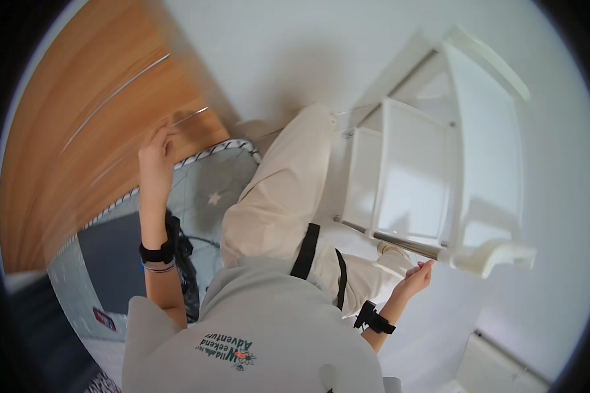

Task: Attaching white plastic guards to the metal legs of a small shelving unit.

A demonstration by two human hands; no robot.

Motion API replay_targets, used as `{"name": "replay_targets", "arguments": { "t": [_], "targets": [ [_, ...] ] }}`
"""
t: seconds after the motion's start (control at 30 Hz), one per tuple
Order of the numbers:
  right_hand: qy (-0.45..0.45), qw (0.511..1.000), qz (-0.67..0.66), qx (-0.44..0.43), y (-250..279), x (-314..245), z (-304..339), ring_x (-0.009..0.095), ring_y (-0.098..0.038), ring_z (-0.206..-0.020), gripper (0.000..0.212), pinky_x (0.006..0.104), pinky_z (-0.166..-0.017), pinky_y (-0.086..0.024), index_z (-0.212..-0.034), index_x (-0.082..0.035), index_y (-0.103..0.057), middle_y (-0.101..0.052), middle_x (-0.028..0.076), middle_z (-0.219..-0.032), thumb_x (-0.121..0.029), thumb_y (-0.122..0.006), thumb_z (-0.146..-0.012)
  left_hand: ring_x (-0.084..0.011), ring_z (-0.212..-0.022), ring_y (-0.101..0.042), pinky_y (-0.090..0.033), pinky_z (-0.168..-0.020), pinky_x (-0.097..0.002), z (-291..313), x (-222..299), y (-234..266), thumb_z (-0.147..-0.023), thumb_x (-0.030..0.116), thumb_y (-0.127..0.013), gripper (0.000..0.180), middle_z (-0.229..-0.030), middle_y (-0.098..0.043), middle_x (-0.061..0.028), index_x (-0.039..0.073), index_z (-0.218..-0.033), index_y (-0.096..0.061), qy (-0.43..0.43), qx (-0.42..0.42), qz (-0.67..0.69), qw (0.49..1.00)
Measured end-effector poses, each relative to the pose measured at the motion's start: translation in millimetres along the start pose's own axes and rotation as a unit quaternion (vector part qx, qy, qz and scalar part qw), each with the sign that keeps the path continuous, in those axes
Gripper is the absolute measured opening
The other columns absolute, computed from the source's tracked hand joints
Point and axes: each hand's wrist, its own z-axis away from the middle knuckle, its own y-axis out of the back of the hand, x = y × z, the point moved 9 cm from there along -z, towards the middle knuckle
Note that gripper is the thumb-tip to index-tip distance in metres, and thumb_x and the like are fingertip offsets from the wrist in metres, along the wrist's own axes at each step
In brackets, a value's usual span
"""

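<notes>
My left hand (156,154) is raised in front of the wood-grain cabinet (105,124), over the edge of a grey quilted mat (206,187). Its fingers are loosely bent and slightly apart, with nothing visible in them. Low on the right, my right hand (415,281) has its fingers curled together near the lower end of a metal pole (406,245) on a white tiered shelf rack (416,177). Whether the fingertips touch the pole I cannot tell. Nothing shows inside that hand. Both wrists wear black bands.
On the mat lie a dark grey flat panel (115,262) and a crumpled black bag (189,281) beside my left forearm. A white wall (275,46) stands ahead. At the lower right is a white box-like piece (495,367). My legs (282,190) stand between mat and rack.
</notes>
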Motion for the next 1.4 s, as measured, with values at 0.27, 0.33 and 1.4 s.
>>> {"name": "replay_targets", "arguments": {
  "t": [0.27, 0.33, 1.4],
  "targets": [
    [-0.027, 0.995, -0.08, 0.052, 32.1, 41.8, 3.0, 0.002, -0.02, -0.04, 0.031, 0.0184, -0.035, -0.016, -0.091, 0.001, -0.048, -0.024, -0.007, -0.05, -0.028, -0.037, -0.092, -0.0257, -0.077, -0.06, -0.047, -0.066, -0.0308, -39.5, 217.6, -154.1, -0.076, 0.002, -0.052, 0.018, -0.088, -0.059, -0.0153, -0.001, -0.093, -0.055, -0.134, -0.257, 0.283, 0.914],
    [-0.062, 0.995, -0.082, -0.002, 18.5, 50.2, 5.2, 0.003, -0.021, -0.042, 0.032, 0.0194, -0.038, -0.017, -0.096, 0.002, -0.048, -0.025, -0.007, -0.051, -0.027, -0.037, -0.092, -0.0289, -0.081, -0.058, -0.046, -0.071, -0.0329, -9.3, 252.1, -202.8, -0.076, 0.005, -0.052, 0.021, -0.09, -0.058, -0.016, -0.001, -0.097, -0.053, -0.186, -0.326, 0.292, 0.88],
    [0.25, 0.941, 0.204, -0.103, -82.8, 4.6, 47.4, 0.03, -0.052, -0.083, 0.033, 0.0355, -0.07, -0.043, -0.094, 0.001, -0.051, -0.053, 0.017, -0.091, -0.017, -0.067, -0.072, -0.0373, -0.121, -0.028, -0.024, -0.097, -0.0502, 180.2, 302.8, -374.2, -0.077, 0.005, -0.042, 0.052, -0.132, -0.021, -0.0273, -0.009, -0.125, -0.026, -0.449, -0.452, 0.005, 0.771]
  ]
}}
